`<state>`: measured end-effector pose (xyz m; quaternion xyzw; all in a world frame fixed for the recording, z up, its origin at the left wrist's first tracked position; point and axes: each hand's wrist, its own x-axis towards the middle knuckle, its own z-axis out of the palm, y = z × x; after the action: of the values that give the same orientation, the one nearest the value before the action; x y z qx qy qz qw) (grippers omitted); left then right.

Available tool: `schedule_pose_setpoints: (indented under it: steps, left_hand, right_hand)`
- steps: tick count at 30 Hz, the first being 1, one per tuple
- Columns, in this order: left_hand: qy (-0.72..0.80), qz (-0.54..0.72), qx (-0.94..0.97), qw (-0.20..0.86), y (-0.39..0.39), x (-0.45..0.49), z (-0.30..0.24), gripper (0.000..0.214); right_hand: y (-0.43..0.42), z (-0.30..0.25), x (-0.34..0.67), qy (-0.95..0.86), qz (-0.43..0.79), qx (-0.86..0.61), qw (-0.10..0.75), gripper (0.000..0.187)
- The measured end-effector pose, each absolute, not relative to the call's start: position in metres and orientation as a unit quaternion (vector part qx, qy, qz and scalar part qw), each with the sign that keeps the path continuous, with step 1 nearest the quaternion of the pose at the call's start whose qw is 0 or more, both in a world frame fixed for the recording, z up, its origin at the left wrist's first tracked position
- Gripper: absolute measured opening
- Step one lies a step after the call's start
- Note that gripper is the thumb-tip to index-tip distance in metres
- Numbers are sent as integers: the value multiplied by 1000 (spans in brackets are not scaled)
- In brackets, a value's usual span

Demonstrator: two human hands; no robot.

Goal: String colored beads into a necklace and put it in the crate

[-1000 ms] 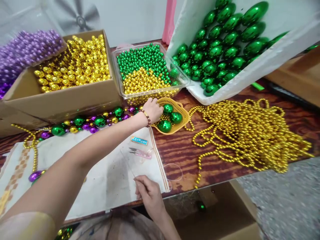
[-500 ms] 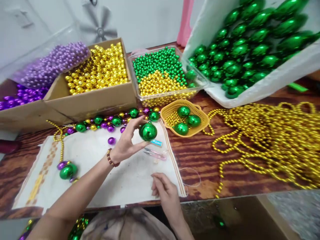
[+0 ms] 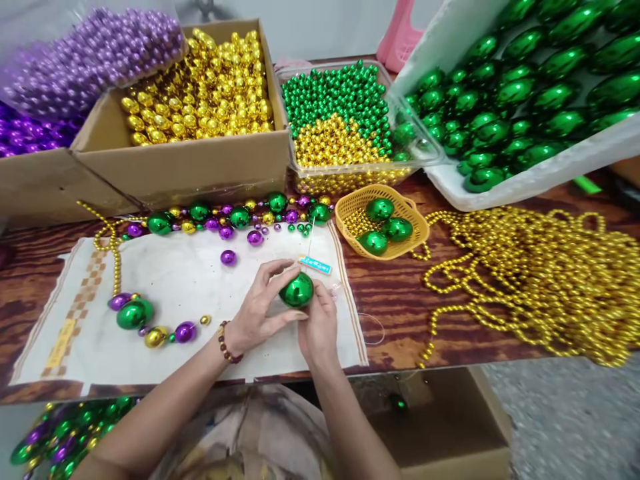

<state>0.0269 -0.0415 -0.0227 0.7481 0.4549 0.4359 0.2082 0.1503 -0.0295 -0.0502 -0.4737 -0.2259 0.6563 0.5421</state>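
My left hand (image 3: 263, 310) grips a large shiny green bead (image 3: 297, 291) between thumb and fingers, above a white cloth (image 3: 200, 280). My right hand (image 3: 319, 323) is closed against the bead's lower right side; what its fingers hold is hidden. A thin, straight needle-like rod (image 3: 311, 241) rises just above the bead. Behind the bead lies a small blue label (image 3: 316, 265). On the cloth's left, a bead strand has a gold chain (image 3: 117, 267), a green bead (image 3: 134, 313), a gold bead (image 3: 155, 336) and a purple bead (image 3: 185, 331).
An orange basket (image 3: 345, 230) holds green and gold beads. Mixed beads (image 3: 240, 217) line the cloth's back edge. Behind stand a cardboard box (image 3: 190, 163) of gold beads, a clear tub (image 3: 360, 170) and a white foam box (image 3: 450, 190). Gold bead chains (image 3: 540, 280) heap at right.
The green bead in my left hand has come down and nearer. My right hand has moved up to meet it. The view has shifted, showing more of the left strand.
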Motion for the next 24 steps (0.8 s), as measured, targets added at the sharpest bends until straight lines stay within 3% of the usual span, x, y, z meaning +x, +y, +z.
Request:
schedule_pose_setpoints:
  steps: [5, 9, 18, 24]
  left_hand:
    - [451, 400, 738, 303, -48, 19, -22, 53]
    - [474, 409, 713, 316, -51, 10, -27, 50]
    - [480, 540, 647, 244, -39, -5, -29, 49]
    - [480, 628, 518, 326, -15, -19, -9, 42]
  right_hand:
    - [-26, -54, 152, -216, 689, -466, 511, 21]
    - [-22, -53, 149, -245, 690, -459, 503, 22]
    - [-48, -63, 163, -406, 610, -434, 524, 15]
    - [-94, -82, 175, -525, 547, -436, 484, 14]
